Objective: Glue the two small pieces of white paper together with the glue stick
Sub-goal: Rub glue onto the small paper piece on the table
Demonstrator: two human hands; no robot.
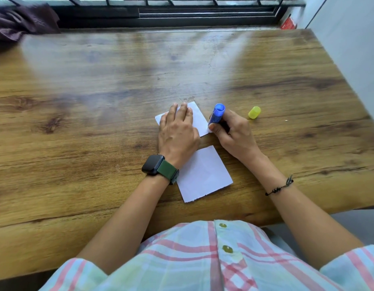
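Observation:
Two small white paper pieces lie on the wooden table (97,101). The far paper (197,119) is pinned under my left hand (177,131), whose fingers lie flat on it. My right hand (232,133) grips a blue glue stick (216,114), tilted, with its lower end down at the far paper's right edge; the tip itself is hidden by my thumb. The near paper (205,175) lies free below, partly under my left wrist. The stick's yellow cap (254,112) lies on the table to the right of my right hand.
A dark cloth (20,22) is bunched at the table's far left corner by the window frame. A red object (289,23) stands at the far right corner. A white wall (354,49) runs along the table's right edge.

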